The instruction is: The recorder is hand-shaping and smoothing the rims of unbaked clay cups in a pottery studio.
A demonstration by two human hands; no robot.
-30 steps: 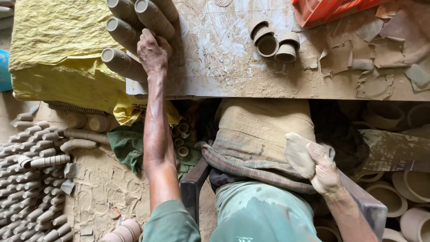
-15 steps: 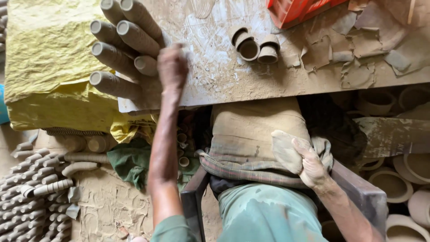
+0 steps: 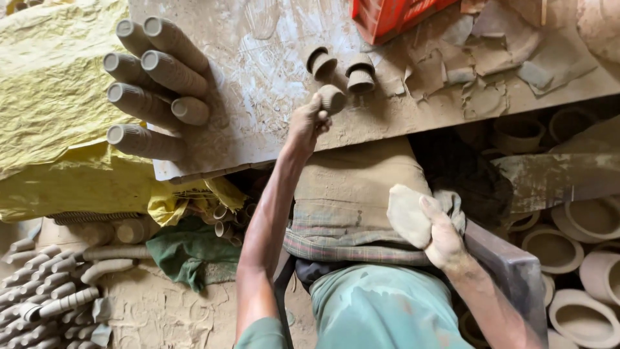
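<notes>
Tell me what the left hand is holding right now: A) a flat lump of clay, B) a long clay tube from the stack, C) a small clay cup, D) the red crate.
C: the left hand grips a small clay cup on the board, just below two others.

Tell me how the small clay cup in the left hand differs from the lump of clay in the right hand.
The clay cup is small, round and shaped, with a rim; the clay lump is larger, flattish and unformed. The left hand holds the cup over the wooden board with the arm stretched out; the right hand keeps the lump low by the lap. Both are pale grey-brown clay, gripped in dusty fingers.
</notes>
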